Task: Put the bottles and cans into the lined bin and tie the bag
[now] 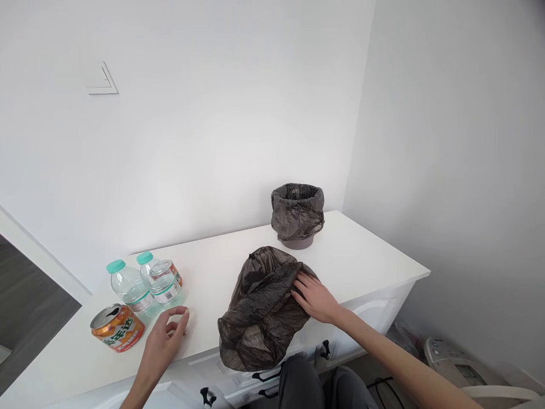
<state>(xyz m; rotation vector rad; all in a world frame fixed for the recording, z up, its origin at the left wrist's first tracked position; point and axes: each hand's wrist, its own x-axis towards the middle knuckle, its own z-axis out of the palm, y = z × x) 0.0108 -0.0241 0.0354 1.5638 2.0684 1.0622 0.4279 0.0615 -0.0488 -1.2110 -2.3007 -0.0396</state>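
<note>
I am sitting at a white counter (361, 250) that is filling the lower half of my view and running into the corner of two pale walls. The loose dark plastic bag (259, 312) is lying crumpled in the middle of it, its long axis running from the far side toward me, with its near end drooping over the front edge above the black drawer handles (266, 376). Behind it, near the back wall and apart from it, a small round bin (297, 213) is standing upright, lined with the same dark plastic. My right hand (315, 298) is resting palm down on the right flank of the loose bag, fingers spread and lying flat on the film, pinching nothing; the bulk of the bag is lying to the left of those fingers, so this is the nearer hand by far. My left hand (164, 343) is hovering well left of the bag, fingers loosely curled and parted, gripping nothing. Just beyond it two clear bottles (130, 287) with teal caps are lying side by side, and an orange can (117, 328) is lying on its side just left of my fingertips.
</note>
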